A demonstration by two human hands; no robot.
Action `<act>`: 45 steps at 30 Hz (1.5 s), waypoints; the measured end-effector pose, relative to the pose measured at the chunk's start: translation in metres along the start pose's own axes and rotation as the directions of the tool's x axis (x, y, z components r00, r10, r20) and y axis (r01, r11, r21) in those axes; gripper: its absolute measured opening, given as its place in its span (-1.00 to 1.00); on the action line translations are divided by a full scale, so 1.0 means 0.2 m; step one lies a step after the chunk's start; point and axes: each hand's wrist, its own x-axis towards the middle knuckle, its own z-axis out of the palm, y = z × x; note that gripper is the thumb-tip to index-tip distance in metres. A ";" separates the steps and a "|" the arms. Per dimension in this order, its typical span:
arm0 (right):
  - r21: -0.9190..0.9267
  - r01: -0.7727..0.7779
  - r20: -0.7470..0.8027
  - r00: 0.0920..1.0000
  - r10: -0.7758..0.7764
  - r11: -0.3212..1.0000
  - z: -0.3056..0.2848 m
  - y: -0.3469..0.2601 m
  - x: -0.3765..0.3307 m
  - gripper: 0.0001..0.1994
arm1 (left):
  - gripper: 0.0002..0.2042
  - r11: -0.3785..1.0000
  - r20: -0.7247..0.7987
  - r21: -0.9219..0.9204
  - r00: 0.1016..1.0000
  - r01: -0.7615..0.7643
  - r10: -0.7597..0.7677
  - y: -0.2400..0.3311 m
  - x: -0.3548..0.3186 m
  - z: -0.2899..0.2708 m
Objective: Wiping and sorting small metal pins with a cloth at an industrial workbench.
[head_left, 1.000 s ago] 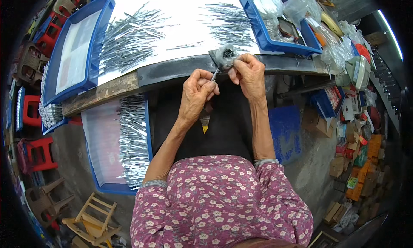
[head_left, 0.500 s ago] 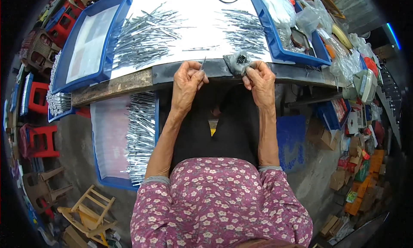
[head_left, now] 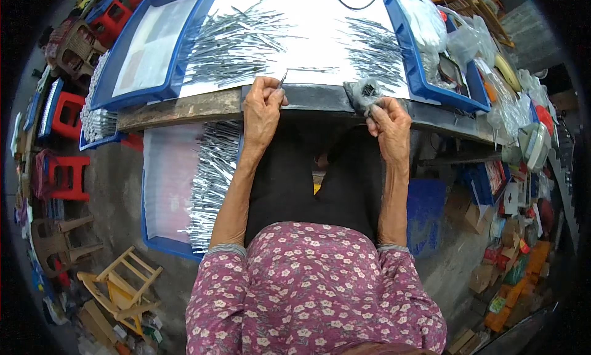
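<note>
- One table
- Two hands at the table's near edge: left hand, right hand
- One thin strip over the table's near edge
- Two heaps of metal strips on the table
- One grey bundle on the table's near edge
- Three blue trays: two on the table, one below its left part
- At least three red stools left of the table

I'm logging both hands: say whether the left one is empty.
No, the left hand holds a thin dark strip that sticks up from its fingers.
</note>
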 end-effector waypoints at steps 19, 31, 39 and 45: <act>-0.020 -0.017 0.065 0.998 0.018 1.000 0.01 0.02 0.00 -0.92 | -0.85 0.565 0.090 0.807 0.980 -0.175 0.176 -0.05 0.28 -0.21; -0.081 -0.046 0.101 0.993 0.054 0.996 0.05 0.02 -0.01 -0.93 | -0.86 0.505 0.111 0.830 0.958 -0.237 0.266 -0.11 0.31 -0.30; -0.128 -0.028 0.134 0.990 0.046 0.991 0.10 0.01 -0.03 -0.92 | -0.86 0.546 0.205 0.793 0.962 -0.271 0.181 -0.12 0.33 -0.31; -0.122 -0.056 0.136 0.988 0.072 0.991 0.10 0.01 -0.04 -0.92 | -0.87 0.598 0.258 0.737 0.949 -0.315 0.182 -0.08 0.29 -0.31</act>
